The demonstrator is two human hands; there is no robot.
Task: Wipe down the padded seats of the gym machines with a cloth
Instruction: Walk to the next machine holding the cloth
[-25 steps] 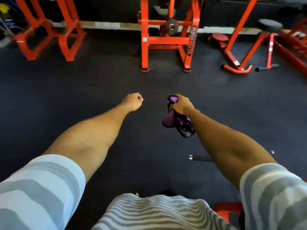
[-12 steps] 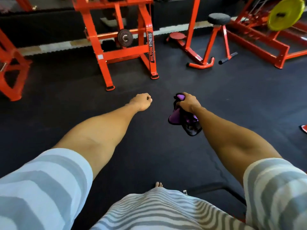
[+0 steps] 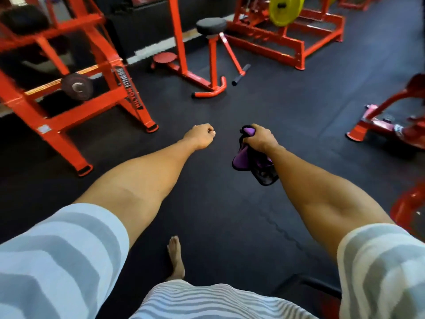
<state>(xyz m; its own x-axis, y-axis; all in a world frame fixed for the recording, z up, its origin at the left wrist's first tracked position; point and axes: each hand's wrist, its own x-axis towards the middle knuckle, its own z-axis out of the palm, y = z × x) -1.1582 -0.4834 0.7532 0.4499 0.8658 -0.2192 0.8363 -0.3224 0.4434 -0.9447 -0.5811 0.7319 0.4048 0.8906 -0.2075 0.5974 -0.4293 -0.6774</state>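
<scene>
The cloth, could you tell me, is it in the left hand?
No, the right hand grips the cloth; the left hand holds nothing.

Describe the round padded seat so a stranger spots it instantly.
Find the yellow weight plate at the back. Left of it, an orange post carries the round black padded seat. Unlike the flat red disc nearby, it is black and raised.
</scene>
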